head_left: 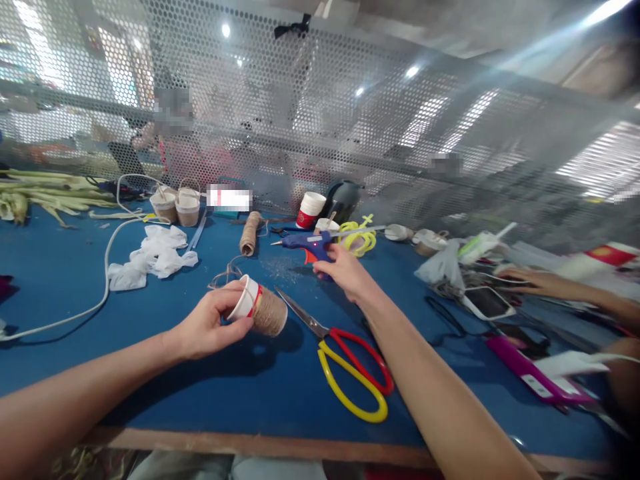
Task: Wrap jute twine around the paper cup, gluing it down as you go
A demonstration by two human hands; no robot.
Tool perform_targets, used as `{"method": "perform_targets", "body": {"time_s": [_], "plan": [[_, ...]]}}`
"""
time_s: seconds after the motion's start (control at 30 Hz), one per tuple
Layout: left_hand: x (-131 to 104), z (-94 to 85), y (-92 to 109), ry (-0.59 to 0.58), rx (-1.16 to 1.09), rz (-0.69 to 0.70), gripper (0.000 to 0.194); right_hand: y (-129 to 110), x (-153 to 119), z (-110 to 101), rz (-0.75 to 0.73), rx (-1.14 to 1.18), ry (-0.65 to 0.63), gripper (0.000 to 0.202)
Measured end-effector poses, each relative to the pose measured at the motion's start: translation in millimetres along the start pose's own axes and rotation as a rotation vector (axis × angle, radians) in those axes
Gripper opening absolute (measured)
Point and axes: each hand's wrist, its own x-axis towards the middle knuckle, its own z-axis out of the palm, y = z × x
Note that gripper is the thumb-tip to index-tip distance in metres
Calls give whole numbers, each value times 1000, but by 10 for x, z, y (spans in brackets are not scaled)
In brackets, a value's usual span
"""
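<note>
My left hand (215, 321) is closed on a paper cup (270, 312), tilted with its mouth toward the left. Brown twine is wound round the cup's base end, and a white and red band shows near the rim. My right hand (347, 272) grips a blue glue gun (305, 241) by its handle; the nozzle points left. A twine spool (250, 233) lies behind the cup, with loose twine running toward it. Large scissors (327, 333) with red and yellow handles lie between my forearms, blades partly open.
White crumpled plastic (163, 252) and a white cable (107, 267) lie left. Behind stand twine-wrapped cups (188, 208), stacked cups (310, 209) and yellow tubing (357, 239). Another person's hand (543, 283) reaches among clutter at right, near a purple power strip (530, 373).
</note>
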Motion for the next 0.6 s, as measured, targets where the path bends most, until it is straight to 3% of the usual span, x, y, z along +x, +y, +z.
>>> {"method": "perform_targets", "body": {"time_s": [0.13,0.23,0.43,0.6], "plan": [[30,-5,-43,-25,36,-24,13,-193,-399,-123,-57,221,-158,23],[42,-8,-68,-41,75,-36,12,-292,-644,-96,-102,314,-192,23],[68,-24,-155,-28,37,-129,13,-391,-848,-42,-137,172,-246,19],[64,-24,-201,-26,-87,-198,18,-394,-872,-25,-226,20,-222,29]]}}
